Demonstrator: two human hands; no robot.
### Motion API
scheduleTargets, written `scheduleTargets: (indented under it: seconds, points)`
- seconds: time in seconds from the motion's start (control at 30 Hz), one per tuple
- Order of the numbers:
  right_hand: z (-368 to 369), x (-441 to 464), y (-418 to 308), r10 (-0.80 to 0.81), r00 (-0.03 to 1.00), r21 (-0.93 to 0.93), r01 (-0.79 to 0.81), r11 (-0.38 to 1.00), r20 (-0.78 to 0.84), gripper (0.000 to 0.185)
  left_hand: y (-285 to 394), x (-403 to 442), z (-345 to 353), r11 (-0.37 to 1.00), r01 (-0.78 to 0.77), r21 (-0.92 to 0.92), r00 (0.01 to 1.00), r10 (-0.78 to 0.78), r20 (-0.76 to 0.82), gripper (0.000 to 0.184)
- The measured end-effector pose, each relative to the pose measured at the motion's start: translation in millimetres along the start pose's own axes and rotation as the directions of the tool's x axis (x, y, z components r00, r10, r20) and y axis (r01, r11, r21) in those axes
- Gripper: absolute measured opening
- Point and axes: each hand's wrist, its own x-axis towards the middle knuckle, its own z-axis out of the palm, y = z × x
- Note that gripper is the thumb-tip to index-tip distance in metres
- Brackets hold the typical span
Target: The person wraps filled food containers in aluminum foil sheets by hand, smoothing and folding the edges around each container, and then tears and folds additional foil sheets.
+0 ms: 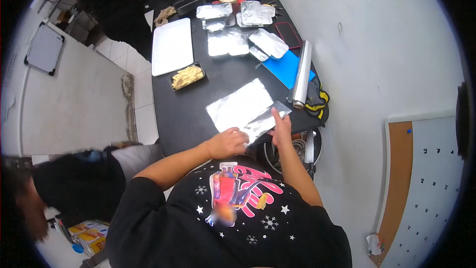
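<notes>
A sheet of aluminum foil lies at the near edge of the black table, its near right part creased and lifted. My left hand has its fingers closed at the near left edge of this foil. On the right side, my right hand grips the raised part, thumb on top and the other fingers mostly hidden beneath. Beyond my left hand stands a black tray of pale yellow food pieces, uncovered.
Several foil-covered containers sit farther back, beside a white tray. A foil roll rests at the right edge over a blue folder. One person stands at the far left, another at the near left.
</notes>
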Motion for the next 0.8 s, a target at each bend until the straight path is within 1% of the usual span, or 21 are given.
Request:
scheduleTargets:
  seconds: [0.03,0.07,0.13,0.17,0.23,0.3,0.37,0.4,0.43,0.47,0.57,0.6,0.63,0.67,0.7,0.77,0.8]
  points:
    - [-8,10,12,-0.042,0.999,-0.055,0.041,0.998,-0.006,0.022,7,8,-4,0.999,-0.028,-0.040,0.996,0.032,0.087,0.021]
    - [-18,15,17,0.001,1.000,-0.107,-0.001,0.994,-0.008,0.018,6,11,-6,0.990,0.017,-0.143,1.000,-0.017,-0.001,0.024]
    - [-24,6,10,0.069,0.997,-0.019,-0.070,0.997,-0.020,0.017,-5,21,-8,0.933,0.072,-0.352,0.977,-0.137,-0.162,0.030]
    - [-28,0,8,0.103,0.994,0.026,-0.102,0.994,-0.025,0.017,-22,22,8,0.927,0.160,-0.338,0.936,-0.251,-0.246,0.040]
    - [-39,-1,14,0.117,0.991,0.034,-0.115,0.993,-0.070,0.022,-60,40,33,0.748,0.369,-0.553,0.824,-0.538,-0.178,0.034]
    - [-53,2,28,0.128,0.987,0.076,-0.121,0.990,-0.098,0.024,-81,49,58,0.700,0.442,-0.561,0.802,-0.589,-0.104,0.037]
    - [-63,-1,29,0.111,0.989,0.102,-0.102,0.990,-0.093,0.026,-100,58,78,0.654,0.511,-0.558,0.776,-0.630,-0.028,0.040]
    - [-65,-4,28,0.097,0.991,0.117,-0.086,0.989,-0.093,0.027,-100,66,76,0.630,0.546,-0.552,0.761,-0.649,0.012,0.041]
    - [-66,-7,27,0.085,0.992,0.135,-0.072,0.988,-0.093,0.027,-99,71,74,0.606,0.582,-0.542,0.744,-0.666,0.054,0.043]
    - [-66,-9,26,0.075,0.996,0.137,-0.067,0.988,-0.054,0.028,-92,64,71,0.751,0.643,-0.153,0.762,-0.647,0.027,0.054]
    - [-75,-14,20,0.051,0.997,0.149,-0.059,0.987,0.057,0.029,-91,55,65,0.704,0.684,0.189,0.726,-0.683,-0.081,0.066]
    - [-82,-13,20,0.038,0.996,0.147,-0.049,0.988,0.082,0.030,-93,51,59,0.659,0.743,0.114,0.668,-0.742,-0.062,0.076]
    - [-88,-13,18,0.024,0.994,0.144,-0.040,0.989,0.108,0.030,-96,47,53,0.622,0.772,0.131,0.633,-0.772,-0.057,0.079]
    - [-94,-13,15,0.029,0.997,0.131,-0.038,0.991,0.069,0.031,-98,44,47,0.582,0.800,0.148,0.594,-0.803,-0.052,0.083]
    - [-102,-12,15,-0.018,0.999,0.177,0.010,0.984,0.048,0.031,-101,39,39,0.538,0.827,0.162,0.552,-0.833,-0.049,0.086]
    - [-120,-5,21,-0.064,0.997,0.191,0.057,0.980,0.034,0.032,-110,25,29,0.488,0.857,0.165,0.500,-0.865,-0.037,0.089]
    - [-124,-3,26,-0.014,1.000,0.150,0.010,0.989,0.023,0.032,-112,20,22,0.463,0.868,0.179,0.476,-0.879,-0.036,0.089]
